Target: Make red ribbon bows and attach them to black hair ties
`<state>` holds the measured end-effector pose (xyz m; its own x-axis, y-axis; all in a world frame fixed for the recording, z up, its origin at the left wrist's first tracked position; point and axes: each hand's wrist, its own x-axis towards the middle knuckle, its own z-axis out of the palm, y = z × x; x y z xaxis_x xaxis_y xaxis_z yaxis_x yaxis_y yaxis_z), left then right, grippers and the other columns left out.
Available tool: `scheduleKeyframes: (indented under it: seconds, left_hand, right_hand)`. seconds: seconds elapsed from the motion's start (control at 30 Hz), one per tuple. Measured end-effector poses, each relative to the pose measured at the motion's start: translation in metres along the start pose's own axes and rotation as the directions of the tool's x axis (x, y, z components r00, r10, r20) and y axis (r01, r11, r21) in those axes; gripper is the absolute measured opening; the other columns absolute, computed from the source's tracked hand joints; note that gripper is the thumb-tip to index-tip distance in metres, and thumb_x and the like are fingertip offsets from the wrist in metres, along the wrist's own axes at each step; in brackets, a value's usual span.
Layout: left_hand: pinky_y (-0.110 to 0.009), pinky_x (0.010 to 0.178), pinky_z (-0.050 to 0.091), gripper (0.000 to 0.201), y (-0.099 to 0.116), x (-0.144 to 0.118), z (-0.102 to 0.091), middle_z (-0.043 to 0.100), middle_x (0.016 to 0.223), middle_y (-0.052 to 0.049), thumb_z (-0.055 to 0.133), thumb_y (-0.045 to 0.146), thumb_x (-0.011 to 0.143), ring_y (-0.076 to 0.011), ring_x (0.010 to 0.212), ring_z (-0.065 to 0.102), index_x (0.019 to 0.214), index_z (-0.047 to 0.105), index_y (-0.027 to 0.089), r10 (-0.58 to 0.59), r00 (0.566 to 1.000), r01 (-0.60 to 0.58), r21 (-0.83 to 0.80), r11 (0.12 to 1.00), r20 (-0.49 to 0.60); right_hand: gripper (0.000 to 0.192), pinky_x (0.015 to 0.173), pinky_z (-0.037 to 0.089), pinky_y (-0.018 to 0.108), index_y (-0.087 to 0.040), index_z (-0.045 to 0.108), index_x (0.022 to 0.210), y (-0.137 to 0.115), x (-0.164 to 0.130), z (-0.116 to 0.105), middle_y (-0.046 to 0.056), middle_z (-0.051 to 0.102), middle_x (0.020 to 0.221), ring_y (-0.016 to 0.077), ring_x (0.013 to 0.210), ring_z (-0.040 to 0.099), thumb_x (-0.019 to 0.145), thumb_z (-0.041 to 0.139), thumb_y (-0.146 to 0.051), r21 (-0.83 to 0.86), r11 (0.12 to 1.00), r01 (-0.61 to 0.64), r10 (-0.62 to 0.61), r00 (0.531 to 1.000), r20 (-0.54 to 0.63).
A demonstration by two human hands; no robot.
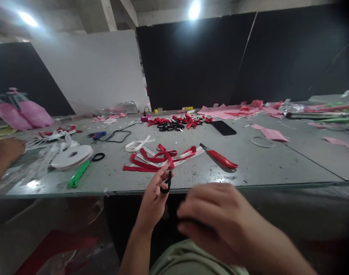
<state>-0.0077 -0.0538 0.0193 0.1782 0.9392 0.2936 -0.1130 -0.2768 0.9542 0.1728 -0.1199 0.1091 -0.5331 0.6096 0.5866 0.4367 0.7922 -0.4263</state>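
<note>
My left hand (153,200) pinches a small black hair tie (166,184) at the near edge of the grey table (262,164). My right hand (211,217) is blurred, low and close to me, fingers curled; something dark may be under them, but I cannot tell. Just beyond my left hand lie red and white ribbon strips and a red bow (160,156). A red-handled utility knife (220,156) rests to their right.
A white ribbon roll (71,156), green cutter (78,173), black hair tie (98,157) and blue glue gun (97,134) lie at left. Finished red bows on black ties (177,123), a black phone (223,127) and pink paper (228,111) lie farther back. Another person's hand (4,152) rests far left.
</note>
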Motion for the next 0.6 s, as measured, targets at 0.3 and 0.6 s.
scheduleKeyframes:
  seconds: [0.3,0.6]
  left_hand:
    - [-0.026,0.075,0.054,0.040,0.010,-0.018,0.025,0.071,0.098,-0.008,0.074,0.040,0.076,-0.0194,0.085,0.067,0.107,0.069,0.016,-0.267,0.929,0.192,-0.286,0.939,-0.254]
    - [-0.020,0.056,0.050,0.031,0.018,-0.012,0.035,0.066,0.074,-0.001,0.082,0.032,0.065,-0.0107,0.059,0.060,0.084,0.065,0.014,-0.247,0.873,0.138,-0.273,0.952,-0.420]
  right_hand:
    - [0.014,0.065,0.043,0.026,-0.022,0.068,0.100,0.053,-0.005,0.057,0.005,0.055,0.097,0.0140,0.077,0.054,0.089,0.061,-0.025,0.226,0.939,-0.260,0.304,0.933,-0.190]
    - [0.019,0.045,0.026,0.020,-0.016,0.060,0.078,0.056,-0.025,0.064,0.001,0.046,0.085,0.0066,0.059,0.040,0.084,0.068,-0.033,0.990,0.040,-0.137,0.474,0.874,0.102]
